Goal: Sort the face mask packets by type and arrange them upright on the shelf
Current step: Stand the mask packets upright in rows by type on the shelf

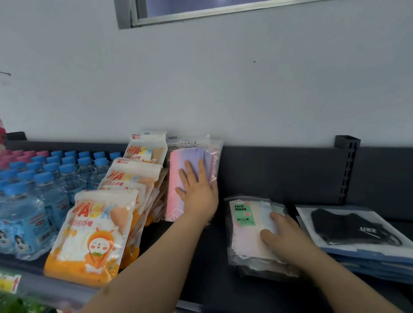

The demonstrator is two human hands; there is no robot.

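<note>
Pink-and-purple packets (173, 202): glossy clear film over soft pastel masks. They stand upright at the rear of the shelf (208, 273), leaning back, long axis vertical.
My left hand (197, 188): palm and straight fingers (191, 170) lie flat against the front packet and prop the stack. Nothing is curled round it.
Pastel pile (245, 218): clear, crinkly sleeves with a green "FACE MASK" label, lying flat on the shelf to the right of the standing stack. The edges are ragged and fanned, and the long axis runs from me toward the back panel (282, 170).
My right hand (284, 234): it rests on top of this pile, on its right half, fingers relaxed and spread with the thumb on the film. I cannot tell whether any fingertip hooks under the far edge.
What the move turns on: the flat pile sits directly under my right hand, which is clearly the nearer one. The bare gap between the pile and the standing stack lies to its left. I judge the pile must be tipped up onto its short bottom edge.
Handling: the film looks slippery, so loose sleeves may slide apart when raised.
Orange packets (90, 232): stiff printed pouches, already upright in a row just left of the pink stack.
Black mask packets (353, 224): a flat stack at far right, not yet stood up.
Water bottles (35, 197): blue-capped, left of the orange row.
</note>
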